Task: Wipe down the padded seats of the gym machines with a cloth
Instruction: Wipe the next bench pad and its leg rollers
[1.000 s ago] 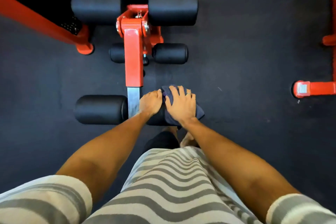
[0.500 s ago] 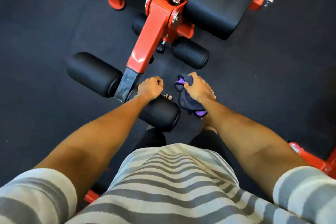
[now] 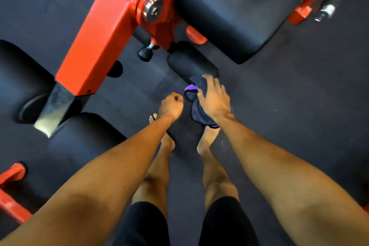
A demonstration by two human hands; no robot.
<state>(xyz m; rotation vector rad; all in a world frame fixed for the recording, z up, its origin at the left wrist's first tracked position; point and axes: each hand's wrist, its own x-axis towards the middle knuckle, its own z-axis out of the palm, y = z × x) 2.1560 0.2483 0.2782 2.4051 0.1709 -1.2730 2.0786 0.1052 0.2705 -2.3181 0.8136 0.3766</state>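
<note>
My right hand (image 3: 214,99) grips a dark cloth with a purple edge (image 3: 196,104) and holds it against the near end of a small black roller pad (image 3: 189,62). My left hand (image 3: 171,106) is a closed fist beside it, holding nothing, hanging over the floor. The large black padded seat (image 3: 235,10) fills the top right. A bigger black roller pad (image 3: 85,136) lies at lower left under my left forearm, and its twin (image 3: 18,72) sits at the far left. The red steel arm (image 3: 99,40) runs diagonally between them.
A black adjustment knob (image 3: 144,53) hangs under the red pivot. Red frame feet show at the lower left (image 3: 12,171) and upper right (image 3: 299,16). A chrome bar end (image 3: 323,13) is at the upper right. My bare feet stand on the dark rubber floor (image 3: 299,106).
My head has dropped much closer to the machine. My right hand carried the cloth from the big lower roller pad to the smaller upper one. My left hand came off the lower pad.
</note>
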